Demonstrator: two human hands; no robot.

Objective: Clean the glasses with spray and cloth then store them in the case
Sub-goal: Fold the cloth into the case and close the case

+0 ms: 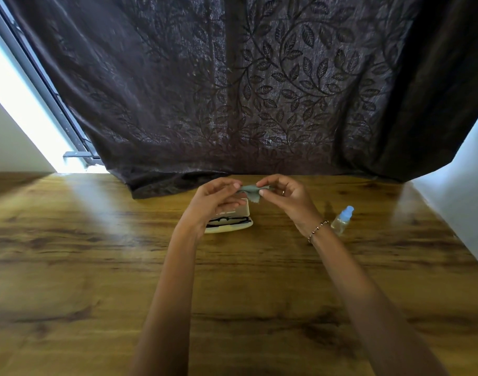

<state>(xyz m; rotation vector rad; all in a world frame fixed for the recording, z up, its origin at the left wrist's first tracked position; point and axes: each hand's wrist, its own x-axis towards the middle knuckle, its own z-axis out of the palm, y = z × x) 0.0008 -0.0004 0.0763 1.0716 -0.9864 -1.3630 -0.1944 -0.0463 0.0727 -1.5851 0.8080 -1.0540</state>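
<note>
A small grey-green cloth [250, 190] is stretched between both hands above the table. My left hand [217, 198] pinches its left end and my right hand [282, 195] pinches its right end. Below them a cream glasses case [241, 226] lies open on the wooden table [96, 267], with black-framed glasses [229, 220] resting inside it. My left hand hides part of the case's lid. A small clear spray bottle [342, 220] with a light blue cap stands to the right of my right wrist.
A dark leaf-patterned curtain [259, 90] hangs behind the table and its hem drapes onto the far edge. A bright window strip [20, 104] shows at the left. White walls flank both sides.
</note>
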